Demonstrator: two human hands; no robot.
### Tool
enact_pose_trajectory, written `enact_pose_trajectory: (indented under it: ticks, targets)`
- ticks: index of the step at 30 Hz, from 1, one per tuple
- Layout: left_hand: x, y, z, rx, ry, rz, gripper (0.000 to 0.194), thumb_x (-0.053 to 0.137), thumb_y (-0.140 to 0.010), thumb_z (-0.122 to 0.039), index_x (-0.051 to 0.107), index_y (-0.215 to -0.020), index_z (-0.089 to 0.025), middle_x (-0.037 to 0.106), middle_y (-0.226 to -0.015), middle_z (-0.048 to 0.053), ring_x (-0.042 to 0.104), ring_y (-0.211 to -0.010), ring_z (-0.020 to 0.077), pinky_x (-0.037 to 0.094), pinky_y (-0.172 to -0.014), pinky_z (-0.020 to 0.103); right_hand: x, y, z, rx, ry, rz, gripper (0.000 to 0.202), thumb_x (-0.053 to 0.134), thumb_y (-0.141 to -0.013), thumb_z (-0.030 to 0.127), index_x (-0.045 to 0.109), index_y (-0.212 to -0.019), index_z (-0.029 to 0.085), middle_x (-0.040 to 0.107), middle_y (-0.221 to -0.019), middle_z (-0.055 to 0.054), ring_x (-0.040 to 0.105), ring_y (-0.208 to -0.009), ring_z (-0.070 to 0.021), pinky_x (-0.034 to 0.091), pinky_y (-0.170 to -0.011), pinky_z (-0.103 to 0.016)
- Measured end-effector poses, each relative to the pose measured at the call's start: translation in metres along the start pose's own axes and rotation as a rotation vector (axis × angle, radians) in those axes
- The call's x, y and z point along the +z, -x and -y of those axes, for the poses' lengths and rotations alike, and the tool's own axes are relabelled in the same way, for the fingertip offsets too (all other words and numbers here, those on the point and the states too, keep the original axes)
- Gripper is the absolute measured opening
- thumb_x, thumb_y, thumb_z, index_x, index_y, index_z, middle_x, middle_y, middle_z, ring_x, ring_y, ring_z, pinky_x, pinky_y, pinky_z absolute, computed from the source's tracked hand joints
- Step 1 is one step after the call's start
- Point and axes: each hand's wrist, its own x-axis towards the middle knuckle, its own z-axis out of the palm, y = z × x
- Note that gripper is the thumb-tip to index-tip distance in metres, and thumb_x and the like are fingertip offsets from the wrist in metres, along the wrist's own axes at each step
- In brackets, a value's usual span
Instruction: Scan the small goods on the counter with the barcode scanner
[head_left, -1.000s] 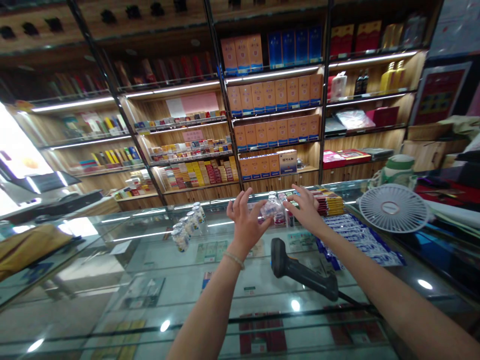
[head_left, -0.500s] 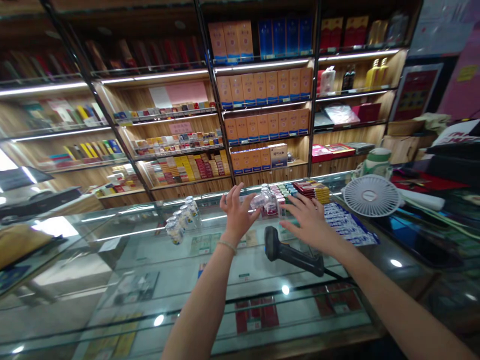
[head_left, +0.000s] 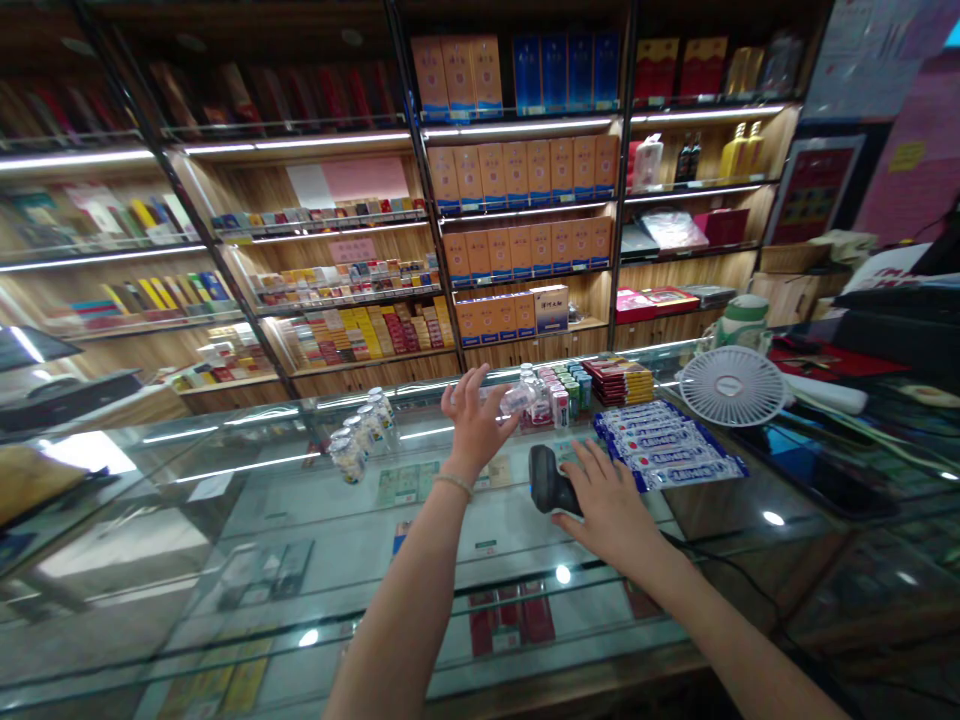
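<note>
My left hand (head_left: 474, 420) is raised above the glass counter (head_left: 322, 560), its thumb and fingers around a small clear bottle (head_left: 516, 400) that lies tilted in the grip. Beside that bottle stand several small packs and bottles in a row (head_left: 561, 405). My right hand (head_left: 611, 500) is over the handle of a black barcode scanner (head_left: 551, 482), fingers stretched and thumb on the near side. The palm hides most of the handle; I cannot tell how firmly it touches. Blue-and-white packets (head_left: 667, 445) lie just beyond the right hand.
Several small bottles with white caps (head_left: 364, 432) stand in a line on the left. Red and yellow packs (head_left: 619, 380) are stacked at the back. A white fan (head_left: 733, 386) and a green-lidded flask (head_left: 746, 315) stand right. The scanner's cable (head_left: 739, 570) trails right. Stocked shelves (head_left: 525, 205) line the wall.
My right hand has come down and nearer, from over the small packs to the scanner's handle. The blue-and-white packets now show more fully. My left hand stays by the clear bottle.
</note>
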Motion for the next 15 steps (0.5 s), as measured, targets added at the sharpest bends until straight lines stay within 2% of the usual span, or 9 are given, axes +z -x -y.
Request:
enact_pose_trajectory:
  ticks: [6,11,13,15]
  targets:
    - [0.000,0.000,-0.001,-0.009,0.007,0.012,0.036,0.077,-0.077,-0.042,0.070,-0.110,-0.031,0.048,-0.149,0.010,0.040,-0.139,0.0332,0.016,-0.118,0.054,0.001,-0.001,-0.002,-0.030,-0.053,-0.081,0.031,0.072,-0.080,0.030,0.067,-0.107,0.016,0.044,-0.153,-0.018,0.034,-0.144,-0.0376,0.042,-0.108,-0.054]
    - [-0.002,0.001,-0.001,-0.007,0.023,0.025,0.039,0.078,-0.076,-0.045,0.069,-0.112,-0.031,0.048,-0.148,0.010,0.039,-0.140,0.0331,0.017,-0.117,0.054,-0.012,0.001,-0.011,-0.033,-0.281,-0.117,0.033,0.070,-0.081,0.035,0.067,-0.110,0.019,0.042,-0.155,-0.016,0.045,-0.139,-0.0334,0.043,-0.110,-0.048]
    - [-0.002,0.001,-0.001,-0.013,0.027,0.022,0.039,0.078,-0.076,-0.046,0.069,-0.112,-0.031,0.048,-0.148,0.010,0.039,-0.140,0.0330,0.017,-0.117,0.055,-0.020,0.003,-0.017,0.031,-0.420,-0.088,0.037,0.063,-0.086,0.040,0.063,-0.118,0.022,0.051,-0.147,-0.014,0.056,-0.128,-0.0304,0.049,-0.103,-0.046]
    - [-0.002,0.001,0.000,-0.017,0.026,0.013,0.038,0.077,-0.077,-0.047,0.069,-0.112,-0.032,0.049,-0.148,0.010,0.040,-0.139,0.0330,0.016,-0.117,0.055,-0.030,0.005,-0.021,0.099,-0.538,-0.018,0.040,0.055,-0.090,0.045,0.057,-0.125,0.024,0.066,-0.128,-0.011,0.066,-0.112,-0.0289,0.053,-0.092,-0.044]
